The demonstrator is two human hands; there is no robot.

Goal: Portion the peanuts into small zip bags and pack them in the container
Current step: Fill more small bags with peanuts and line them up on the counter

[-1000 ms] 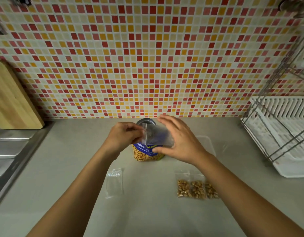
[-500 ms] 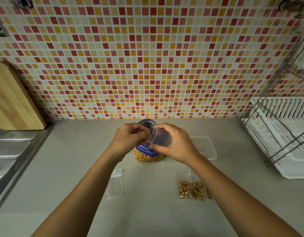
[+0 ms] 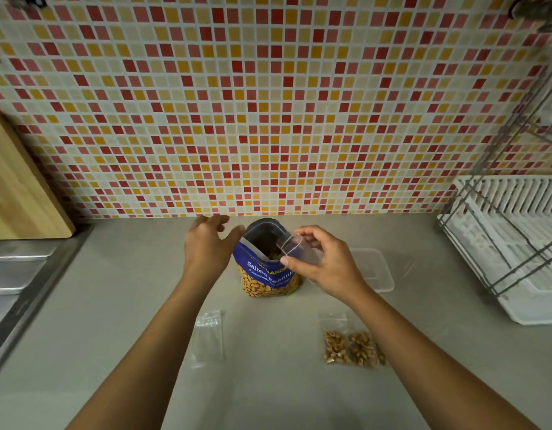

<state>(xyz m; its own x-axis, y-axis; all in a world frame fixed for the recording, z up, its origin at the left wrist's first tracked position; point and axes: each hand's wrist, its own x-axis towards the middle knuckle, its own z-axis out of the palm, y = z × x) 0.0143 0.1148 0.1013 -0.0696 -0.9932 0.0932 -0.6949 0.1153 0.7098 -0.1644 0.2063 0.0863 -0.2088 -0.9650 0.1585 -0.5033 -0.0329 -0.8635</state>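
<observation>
A blue and yellow bag of salted peanuts [image 3: 268,279] stands open on the grey counter [image 3: 113,305] near the tiled wall. My right hand [image 3: 324,268] pinches a small clear zip bag [image 3: 291,247] with its mouth open, right at the peanut bag's opening. My left hand [image 3: 206,246] is open with spread fingers, just left of the peanut bag and touching its upper left edge. An empty zip bag [image 3: 208,338] lies flat in front. Filled zip bags of peanuts [image 3: 350,349] lie to the right, partly behind my right forearm. A clear plastic container [image 3: 374,270] sits behind my right hand.
A white dish rack with a wire frame [image 3: 510,243] fills the right side. A wooden cutting board [image 3: 17,190] leans on the wall at the left, above a steel sink edge [image 3: 17,280].
My left hand let go of the small zip bag and moved left beside the peanut bag. My right hand now holds the opened zip bag alone at the peanut bag's mouth.
</observation>
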